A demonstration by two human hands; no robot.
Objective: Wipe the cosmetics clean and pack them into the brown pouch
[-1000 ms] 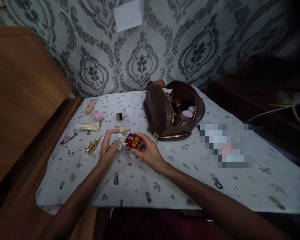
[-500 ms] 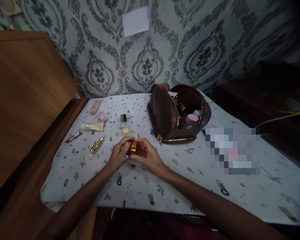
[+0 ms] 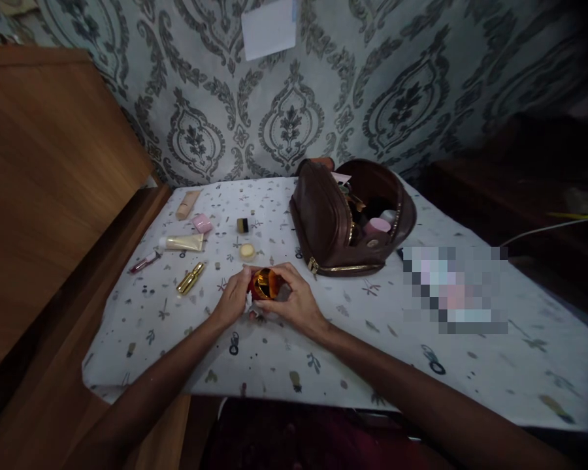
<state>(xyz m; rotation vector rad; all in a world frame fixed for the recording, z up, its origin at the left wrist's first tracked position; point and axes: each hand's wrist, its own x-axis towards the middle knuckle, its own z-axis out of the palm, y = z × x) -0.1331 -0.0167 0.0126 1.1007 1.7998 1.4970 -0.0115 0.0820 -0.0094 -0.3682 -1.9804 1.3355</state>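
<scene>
A small red jar with a shiny gold lid (image 3: 265, 283) is held between both hands just above the near middle of the table. My left hand (image 3: 234, 297) is closed around the jar's red side. My right hand (image 3: 300, 298) curls around the other side, thumb and fingers at the gold lid. The jar is tipped so that the lid's top faces me. Just beyond the hands lies a round cream-yellow pot (image 3: 247, 252), and behind it a small dark-and-gold piece (image 3: 242, 225). A gold lipstick-like tube (image 3: 191, 279) lies left of my left hand.
An open brown zip bag (image 3: 321, 225) full of cosmetics stands behind my right hand. At left lie a cream tube (image 3: 183, 243), a pink packet (image 3: 202, 223), a beige tube (image 3: 187, 204) and a lip gloss (image 3: 145, 262). A blurred-out item (image 3: 453, 287) is at right.
The jar has turned in my hands: its gold lid, seen edge-on before, now faces up toward me. The view has tilted slightly down.
</scene>
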